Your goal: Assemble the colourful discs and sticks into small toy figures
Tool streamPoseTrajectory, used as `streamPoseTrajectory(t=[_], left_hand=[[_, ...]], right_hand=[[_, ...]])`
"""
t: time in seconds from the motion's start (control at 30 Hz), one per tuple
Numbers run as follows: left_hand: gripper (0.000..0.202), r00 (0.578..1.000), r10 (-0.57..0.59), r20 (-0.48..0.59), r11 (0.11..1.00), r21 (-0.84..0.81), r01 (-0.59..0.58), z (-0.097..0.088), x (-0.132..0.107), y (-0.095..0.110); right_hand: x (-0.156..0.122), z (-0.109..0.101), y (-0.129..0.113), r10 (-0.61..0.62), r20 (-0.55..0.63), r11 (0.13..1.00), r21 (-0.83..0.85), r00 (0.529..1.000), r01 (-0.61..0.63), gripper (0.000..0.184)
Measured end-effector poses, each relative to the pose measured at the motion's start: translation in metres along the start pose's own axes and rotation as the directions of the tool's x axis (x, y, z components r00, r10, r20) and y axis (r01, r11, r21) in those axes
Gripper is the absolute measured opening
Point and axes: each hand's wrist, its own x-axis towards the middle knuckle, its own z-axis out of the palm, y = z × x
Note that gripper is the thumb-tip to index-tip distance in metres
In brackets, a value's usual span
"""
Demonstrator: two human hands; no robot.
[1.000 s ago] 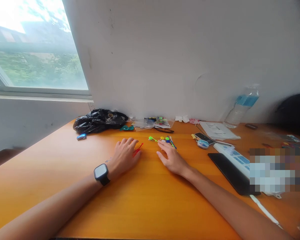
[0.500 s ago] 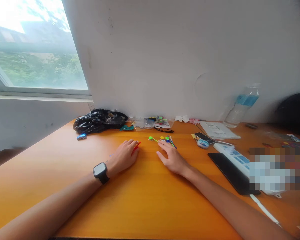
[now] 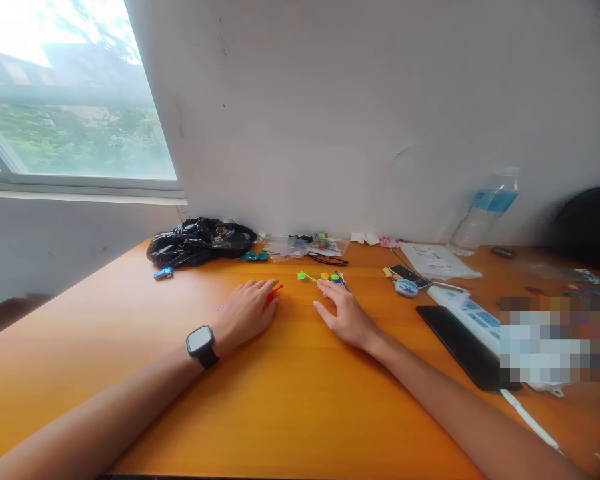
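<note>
Left hand (image 3: 245, 310): red piece (image 3: 271, 297) at two o'clock, pinch unclear. Right hand (image 3: 347, 315): thumb spread, green stick (image 3: 309, 278) at ten.

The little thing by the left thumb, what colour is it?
The little thing is red; the head view shows it best.

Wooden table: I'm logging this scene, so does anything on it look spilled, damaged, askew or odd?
No spill shows on the orange wooden table. The clear plastic bottle with a blue label at back right slants rightward, perhaps from lens distortion. A pixelated patch at right oddly hides what lies there.
</note>
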Motion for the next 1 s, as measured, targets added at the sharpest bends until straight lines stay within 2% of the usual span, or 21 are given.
streamPoseTrajectory(t=[0.17, 0.4, 0.53, 0.8, 0.9, 1.0], left_hand=[[0.04, 0.995, 0.04, -0.09, 0.999, -0.006, -0.041, -0.003, -0.001, 0.008], [0.038, 0.994, 0.065, -0.088, 0.997, -0.033, -0.068, -0.007, -0.002, 0.012], [0.034, 0.983, 0.145, -0.116, 0.985, -0.08, -0.155, -0.009, -0.004, 0.016], [0.019, 0.918, 0.397, -0.014, 0.896, -0.208, -0.391, -0.02, -0.008, 0.03], [0.019, 0.906, 0.422, 0.008, 0.885, -0.22, -0.411, -0.019, -0.008, 0.03], [0.02, 0.919, 0.394, -0.013, 0.895, -0.224, -0.386, -0.017, -0.008, 0.029]], right_hand=[[0.001, 0.002, 0.001, -0.012, -0.007, 1.0, 0.004, 1.0, 0.012, 0.048], [0.001, 0.001, -0.001, -0.013, 0.0, 1.0, 0.001, 1.0, 0.013, 0.046], [0.002, -0.001, -0.004, -0.025, -0.028, 1.0, 0.005, 0.999, 0.025, 0.042], [0.005, -0.013, -0.009, -0.061, -0.157, 0.993, 0.088, 0.986, 0.076, 0.022], [0.004, -0.021, -0.014, -0.082, -0.211, 0.988, 0.109, 0.974, 0.107, 0.024], [0.002, -0.027, -0.019, -0.081, -0.219, 0.989, 0.105, 0.972, 0.106, 0.032]])
